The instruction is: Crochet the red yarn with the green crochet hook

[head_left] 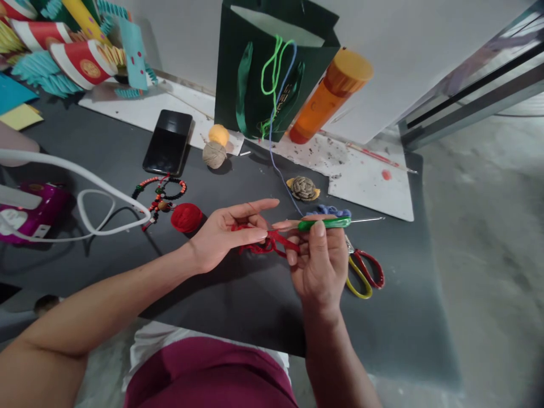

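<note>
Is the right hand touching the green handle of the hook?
Touching: the head view shows the right hand gripping the green handle, its thumb lying on it.

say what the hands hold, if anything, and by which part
The right hand holds a slim metal crochet hook by its green handle; the left hand pinches red crocheted yarn by its upper edge under the thumb.

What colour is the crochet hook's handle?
Green: the handle shows best in the head view.

The yarn (287,243) is red, the hook handle (309,225) green.
</note>
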A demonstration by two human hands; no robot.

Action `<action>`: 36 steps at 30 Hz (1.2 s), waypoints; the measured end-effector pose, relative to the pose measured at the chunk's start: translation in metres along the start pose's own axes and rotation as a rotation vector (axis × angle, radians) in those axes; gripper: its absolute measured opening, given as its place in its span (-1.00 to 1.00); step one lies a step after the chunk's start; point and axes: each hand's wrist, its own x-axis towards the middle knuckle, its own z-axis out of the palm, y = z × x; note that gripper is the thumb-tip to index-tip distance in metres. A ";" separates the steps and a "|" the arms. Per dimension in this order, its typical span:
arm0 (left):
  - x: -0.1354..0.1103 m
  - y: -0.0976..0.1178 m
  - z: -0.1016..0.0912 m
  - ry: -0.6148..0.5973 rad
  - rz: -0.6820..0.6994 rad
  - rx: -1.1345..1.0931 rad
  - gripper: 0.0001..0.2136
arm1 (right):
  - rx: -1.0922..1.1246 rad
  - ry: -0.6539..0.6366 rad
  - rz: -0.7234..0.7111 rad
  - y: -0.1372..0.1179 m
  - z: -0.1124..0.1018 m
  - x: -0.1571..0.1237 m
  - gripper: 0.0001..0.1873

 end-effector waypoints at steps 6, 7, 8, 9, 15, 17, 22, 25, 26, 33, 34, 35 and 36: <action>0.000 0.002 0.001 0.010 -0.001 0.006 -0.60 | -0.052 0.023 0.006 -0.001 -0.003 -0.001 -0.81; -0.001 0.002 0.001 0.017 -0.003 0.011 -0.59 | -0.056 0.025 0.008 -0.002 -0.003 -0.001 -0.81; -0.001 0.002 0.001 0.024 -0.003 0.017 -0.58 | -0.063 0.031 0.011 -0.003 -0.003 -0.002 -0.80; -0.001 0.001 0.000 0.029 -0.003 0.024 -0.58 | -0.074 0.038 0.012 -0.004 -0.004 -0.003 -0.81; 0.000 0.000 -0.002 0.043 0.018 0.041 -0.58 | -0.139 0.032 -0.079 -0.010 -0.002 -0.010 -0.88; 0.000 0.001 -0.002 0.045 0.023 0.051 -0.57 | -0.148 0.030 -0.091 -0.012 -0.001 -0.010 -0.89; 0.001 0.002 -0.002 0.051 0.029 0.081 -0.54 | -0.127 0.030 -0.074 -0.013 0.001 -0.010 -0.90; 0.001 0.002 -0.002 0.056 0.027 0.085 -0.53 | -0.149 0.031 -0.104 -0.013 0.002 -0.010 -0.90; 0.001 0.002 -0.002 0.056 0.027 0.087 -0.53 | -0.159 0.032 -0.122 -0.012 0.001 -0.010 -0.90; 0.001 0.002 -0.001 0.074 0.023 0.079 -0.55 | -0.270 0.000 -0.195 -0.008 -0.002 -0.011 -0.90; 0.001 0.002 -0.001 0.079 0.023 0.080 -0.55 | -0.274 -0.012 -0.209 -0.008 -0.003 -0.011 -0.91; 0.001 0.002 -0.001 0.085 0.023 0.082 -0.54 | -0.275 -0.020 -0.228 -0.007 -0.003 -0.012 -0.93; 0.001 0.002 -0.001 0.090 0.022 0.083 -0.54 | -0.277 -0.025 -0.247 -0.007 -0.004 -0.012 -0.94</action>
